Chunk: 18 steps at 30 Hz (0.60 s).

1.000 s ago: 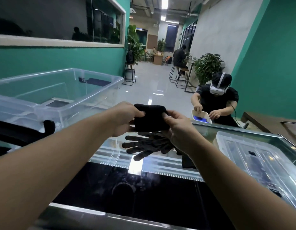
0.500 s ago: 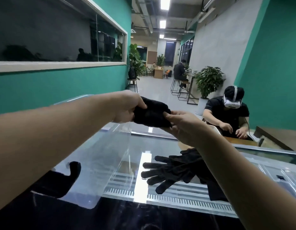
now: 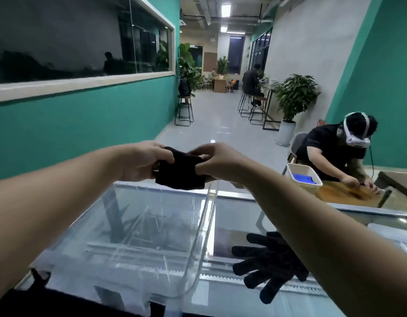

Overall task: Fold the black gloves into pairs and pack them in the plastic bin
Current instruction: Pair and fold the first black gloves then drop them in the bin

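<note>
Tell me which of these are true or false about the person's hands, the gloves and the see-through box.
1. Both hands hold the folded black glove bundle. True: the left hand and right hand grip it from either side.
2. The bundle lies inside the clear plastic bin. False: it is held up in the air above it.
3. A loose black glove with spread fingers lies below the right forearm. True.
4. The loose glove is white. False: it is black.
5. The seated person in a white headset is holding the bundle. False: that person works at a separate wooden table.
</note>
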Available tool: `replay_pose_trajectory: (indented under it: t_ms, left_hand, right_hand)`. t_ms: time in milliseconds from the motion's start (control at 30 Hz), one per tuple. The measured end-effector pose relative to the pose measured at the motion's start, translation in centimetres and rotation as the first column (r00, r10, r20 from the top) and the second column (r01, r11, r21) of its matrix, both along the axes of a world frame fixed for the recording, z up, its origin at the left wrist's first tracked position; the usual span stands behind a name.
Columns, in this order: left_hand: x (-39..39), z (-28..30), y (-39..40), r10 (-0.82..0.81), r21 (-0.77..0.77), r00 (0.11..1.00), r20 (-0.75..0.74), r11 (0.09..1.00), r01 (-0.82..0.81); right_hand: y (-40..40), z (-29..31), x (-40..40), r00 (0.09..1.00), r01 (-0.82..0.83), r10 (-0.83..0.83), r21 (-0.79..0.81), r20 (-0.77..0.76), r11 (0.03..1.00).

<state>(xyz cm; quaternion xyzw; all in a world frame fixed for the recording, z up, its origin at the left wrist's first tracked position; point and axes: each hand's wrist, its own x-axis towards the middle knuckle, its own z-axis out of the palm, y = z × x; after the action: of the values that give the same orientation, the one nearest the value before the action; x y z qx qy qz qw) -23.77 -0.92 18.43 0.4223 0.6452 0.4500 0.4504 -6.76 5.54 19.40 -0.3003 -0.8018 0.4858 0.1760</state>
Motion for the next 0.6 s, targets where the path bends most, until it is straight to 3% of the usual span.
replay_pose_trajectory:
  t_ms: [200, 333, 433, 600]
  left_hand:
    - [-2.8, -2.1, 1.3, -0.155, -0.146, 0.981, -0.116, 0.980, 0.137]
    - [-4.5, -2.7, 2.7, -0.261, -0.287, 0.923, -0.281, 0.941, 0.179]
    - [-5.2, -3.4, 3.8, -0.301, -0.350, 0.874, -0.382, 0.922, 0.165]
    - [-5.1, -6.4, 5.3, -0.409, -0.444, 0.729, -0.549, 0.882, 0.159]
  right_hand:
    - [1.6, -0.8, -4.2, 0.969, -0.036, 0.021, 0.057, 0.245, 0.998]
    - [3.6, -2.1, -7.6, 0.882, -0.078, 0.012, 0.120, 0.471, 0.990]
    - [5.3, -3.5, -10.3, 0.765, -0.104, 0.017, 0.098, 0.644, 0.990]
    - [5.4, -5.7, -13.2, 0.488, -0.244, 0.059, 0.072, 0.871, 0.967]
